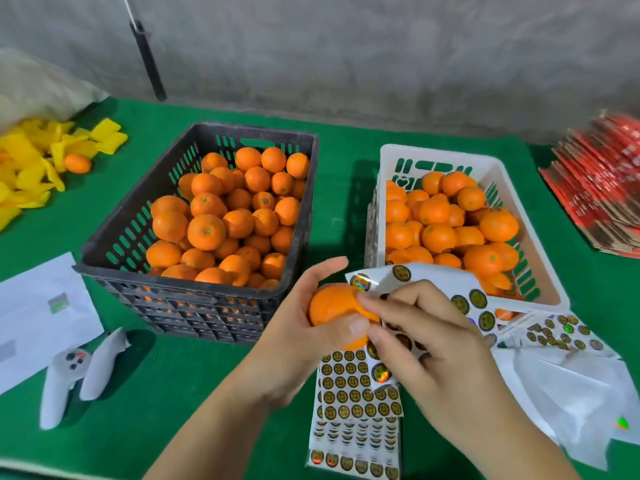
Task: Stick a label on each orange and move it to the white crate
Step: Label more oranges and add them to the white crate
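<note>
- Here our left hand (304,327) grips an orange (334,311) at lower centre, its face turned to the right hand (426,344).
- The right fingertips press there while holding a label sheet (433,282), probably seating a label.
- The white crate (440,157), right of centre, sits within easy reach.

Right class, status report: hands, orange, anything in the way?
Left hand grips orange. Right hand fingers on it, over sticker sheet. White crate path clear.
</note>
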A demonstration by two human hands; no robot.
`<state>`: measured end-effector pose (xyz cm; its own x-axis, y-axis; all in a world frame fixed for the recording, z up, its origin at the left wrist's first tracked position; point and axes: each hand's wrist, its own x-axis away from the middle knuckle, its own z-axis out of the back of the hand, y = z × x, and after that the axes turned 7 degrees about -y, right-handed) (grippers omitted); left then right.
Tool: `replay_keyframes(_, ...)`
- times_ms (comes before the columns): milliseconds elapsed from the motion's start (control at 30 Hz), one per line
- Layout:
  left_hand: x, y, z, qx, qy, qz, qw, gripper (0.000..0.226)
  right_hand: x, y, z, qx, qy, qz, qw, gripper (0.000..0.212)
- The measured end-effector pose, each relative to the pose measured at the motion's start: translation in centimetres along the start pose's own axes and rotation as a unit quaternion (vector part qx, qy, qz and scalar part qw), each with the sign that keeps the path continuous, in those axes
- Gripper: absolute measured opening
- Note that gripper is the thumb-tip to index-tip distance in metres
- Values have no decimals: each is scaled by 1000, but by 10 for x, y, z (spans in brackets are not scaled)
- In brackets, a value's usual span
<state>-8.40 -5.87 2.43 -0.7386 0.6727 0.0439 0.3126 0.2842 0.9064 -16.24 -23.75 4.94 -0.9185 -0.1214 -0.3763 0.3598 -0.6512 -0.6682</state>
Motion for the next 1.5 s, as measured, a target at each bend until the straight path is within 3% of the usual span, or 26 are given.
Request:
replay_keyframes(100,-1,-2,0,39,15,7,999,95,4,3,-3,47,-17,10,999,49)
replay_keyframes(267,-3,-2,-2,96,17,9,995,95,1,1,-7,91,29,-5,995,47)
replay_keyframes(367,-4,0,0,102,19,5,995,95,-2,1,-10,97,10,0,995,54)
replay_keyframes(500,-5,1,-6,120,-40,15,992,63,-5,4,-17,73,-26,-17,997,73)
replay_keyframes(667,-9,1,4,162,-8,119,980,30,-1,12,-11,104,-95,13,990,78)
replay_keyframes(767,-12,-1,12,110,45,109,987,22,2,17,-3,64,-128,22,989,79)
replay_keyframes(833,-16,-6,16,59,107,73,990,34,-3,23,7,26,-90,1,996,79)
replay_keyframes(900,-17,-12,21,9,124,68,990,49,-18,37,20,36,5,-15,999,77)
replay_keyframes(1000,-15,-21,29,-3,108,71,992,45,-61,72,43,118,135,-45,983,78)
replay_keyframes(1067,-14,-22,27,-9,96,72,993,35,-95,99,60,144,177,-98,969,78)
replay_keyframes(1167,-14,-20,19,-56,79,66,993,29,-132,120,74,157,98,-223,957,83)
replay_keyframes(1233,-16,-22,20,-103,66,52,991,31,-131,122,67,152,31,-246,957,74)
replay_keyframes(1333,-20,-20,22,-172,57,5,983,25,-92,102,42,-52,-100,-227,967,63)
replay_keyframes(1400,-25,-13,21,-164,77,-13,983,22,-66,82,26,-154,-240,-253,924,70)
replay_keyframes(1433,-28,-10,22,-158,92,-26,983,21,-57,77,21,-176,-278,-263,907,61)
replay_keyframes(1500,-37,0,29,-173,99,-47,979,22,-47,74,13,-175,-261,-258,914,31)
